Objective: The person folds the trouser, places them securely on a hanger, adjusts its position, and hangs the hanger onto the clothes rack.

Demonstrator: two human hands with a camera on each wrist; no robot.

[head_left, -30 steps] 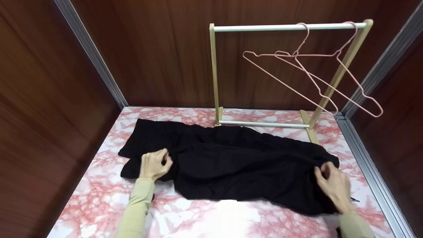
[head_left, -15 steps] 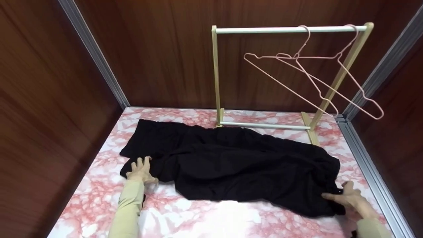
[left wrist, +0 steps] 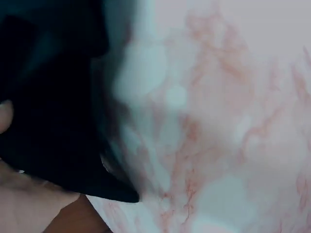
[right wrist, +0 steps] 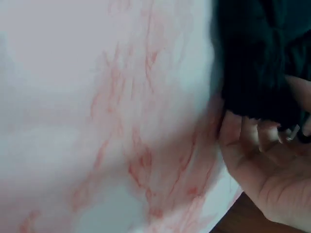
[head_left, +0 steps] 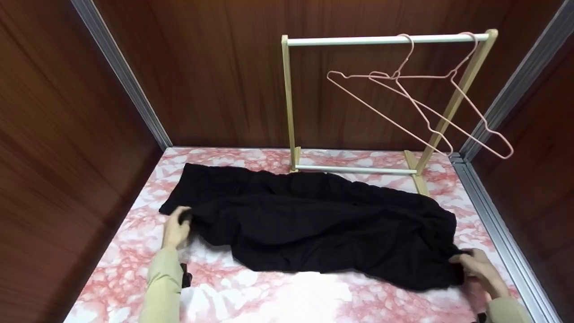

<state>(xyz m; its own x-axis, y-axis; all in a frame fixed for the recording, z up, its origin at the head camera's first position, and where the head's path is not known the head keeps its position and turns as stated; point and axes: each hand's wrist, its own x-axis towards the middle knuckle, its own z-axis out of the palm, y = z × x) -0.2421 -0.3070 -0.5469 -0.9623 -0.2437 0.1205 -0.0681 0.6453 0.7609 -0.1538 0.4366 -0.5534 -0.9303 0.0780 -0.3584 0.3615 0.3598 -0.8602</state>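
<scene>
A pair of black trousers (head_left: 323,229) lies lengthwise across the table, leg ends at the left and gathered waistband at the right. My left hand (head_left: 175,229) grips the hem of the nearer leg, lifted a little off the table. In the left wrist view the dark cloth (left wrist: 53,126) hangs between thumb and fingers. At the other end my right hand (head_left: 480,266) pinches the near corner of the waistband. The right wrist view has the fingers (right wrist: 265,138) under the gathered edge and the thumb over it; a small pale cord tip shows there.
Behind the trousers stands a wooden rack (head_left: 289,103) with a white top rail (head_left: 345,41). Two pink hangers (head_left: 381,110) hang from its right part. Brown panels (head_left: 215,80) enclose the back and sides of the red-and-white marbled table (head_left: 134,251).
My left hand has moved left from over the legs and taken hold of the nearer hem, raising it. My right hand has shifted outward and down and now holds the waistband corner.
</scene>
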